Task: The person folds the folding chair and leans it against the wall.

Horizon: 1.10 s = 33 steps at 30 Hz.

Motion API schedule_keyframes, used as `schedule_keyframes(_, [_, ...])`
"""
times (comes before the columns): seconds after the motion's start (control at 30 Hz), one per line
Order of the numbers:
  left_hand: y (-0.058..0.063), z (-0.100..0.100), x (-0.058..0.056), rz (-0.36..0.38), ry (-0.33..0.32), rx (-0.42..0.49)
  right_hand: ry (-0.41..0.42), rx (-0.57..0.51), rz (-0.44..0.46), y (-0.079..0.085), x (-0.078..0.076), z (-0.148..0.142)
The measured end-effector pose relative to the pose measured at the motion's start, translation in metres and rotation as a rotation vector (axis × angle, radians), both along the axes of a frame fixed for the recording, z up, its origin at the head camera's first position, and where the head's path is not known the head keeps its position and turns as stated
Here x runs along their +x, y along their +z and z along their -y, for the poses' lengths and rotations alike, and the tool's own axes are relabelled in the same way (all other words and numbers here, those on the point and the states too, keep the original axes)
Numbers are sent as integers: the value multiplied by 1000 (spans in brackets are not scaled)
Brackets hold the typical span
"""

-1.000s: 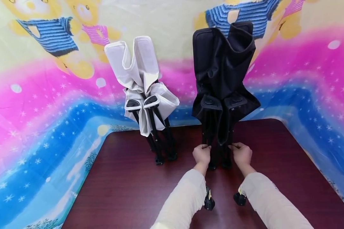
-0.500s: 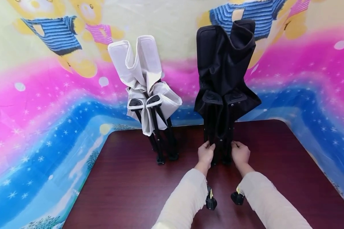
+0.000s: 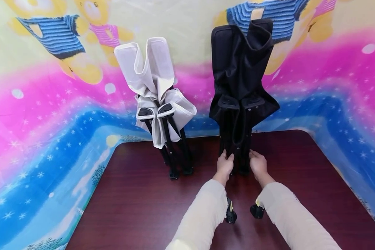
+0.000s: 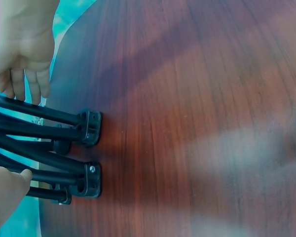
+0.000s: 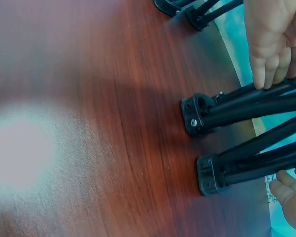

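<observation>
A folded black camping chair [image 3: 234, 76] stands on its legs toward the back of the table, its fabric bunched at the top. My left hand [image 3: 224, 166] touches its legs from the left and my right hand [image 3: 258, 166] from the right, a little above the feet. Seen from the left wrist, the left hand [image 4: 27, 54] has its fingers extended, tips against a black tube [image 4: 34, 109]. In the right wrist view, the right hand's fingers [image 5: 269, 69] lie along the outermost tube. The chair's plastic feet [image 5: 209, 175] show close to the tabletop.
Left of the black chair stands a folded white camping chair [image 3: 157, 76] with black legs. Both lean near a backdrop [image 3: 78, 132] printed with bears. The dark red wooden table [image 3: 137, 208] has rounded back corners. Wrist cameras [image 3: 231, 216] hang under the sleeves.
The black chair has shifted slightly back, toward the backdrop, and both hands have moved with it. My fingers look straighter than a second ago. The white chair stays in place.
</observation>
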State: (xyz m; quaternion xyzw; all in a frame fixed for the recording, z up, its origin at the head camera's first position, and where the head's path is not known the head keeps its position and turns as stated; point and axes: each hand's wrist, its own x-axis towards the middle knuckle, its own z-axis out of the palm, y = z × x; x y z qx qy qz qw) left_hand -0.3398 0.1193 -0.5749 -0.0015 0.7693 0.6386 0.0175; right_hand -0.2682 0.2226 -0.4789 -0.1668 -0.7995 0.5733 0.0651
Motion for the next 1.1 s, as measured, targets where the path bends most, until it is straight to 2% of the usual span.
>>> schedule_keyframes(0.03, [7,2,2,13,-7,-8,32,-27,10,1,0,-1])
schedule_keyframes(0.13, [53,14,23,95,-43,-7,127,-89,32,2,0,-6])
schedule_keyframes(0.2, [87,21,39,181,-73,6,182,-118,41,3,0,-9])
schedule_keyframes(0.27, [101,23,46,204,-87,2,222,-129,45,3,0,-12])
schedule_keyframes(0.43, [106,23,47,240,-119,-10,267,-142,56,5,-1,-14])
schedule_keyframes(0.63, [104,26,42,226,-140,-112,284,-117,77,6,-5,-14])
schedule_keyframes(0.83, [105,37,40,154,-158,-253,330,72,112,4,-4,-17])
schedule_keyframes(1.1, [113,50,50,38,-198,-323,375,361,59,1,6,-17])
